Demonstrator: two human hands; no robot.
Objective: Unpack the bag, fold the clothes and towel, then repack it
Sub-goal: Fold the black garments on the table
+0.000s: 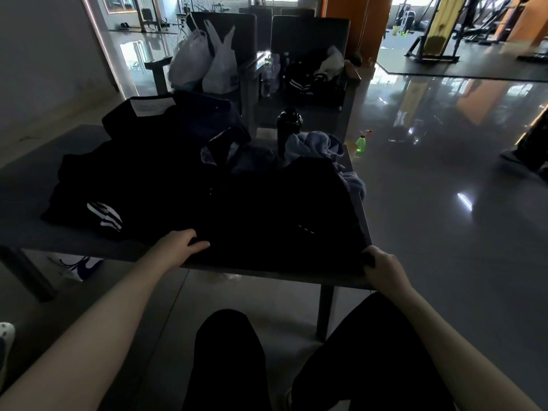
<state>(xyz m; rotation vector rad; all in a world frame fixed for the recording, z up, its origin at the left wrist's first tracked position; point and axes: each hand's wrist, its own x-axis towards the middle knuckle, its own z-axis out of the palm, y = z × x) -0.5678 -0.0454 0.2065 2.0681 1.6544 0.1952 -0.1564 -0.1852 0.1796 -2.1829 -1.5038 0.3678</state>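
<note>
A black garment lies spread on the near right part of the grey table. My left hand grips its near left edge. My right hand grips its near right corner at the table's edge. Another black garment with white stripes lies to the left. A dark bag with a white label stands at the table's far side. A crumpled blue-grey towel sits at the far right, next to a black bottle. A dark blue piece of clothing lies between them.
White plastic bags and a chair with clothes stand behind the table. A green spray bottle is on the glossy floor to the right. A white shoe lies under the table. My legs are below.
</note>
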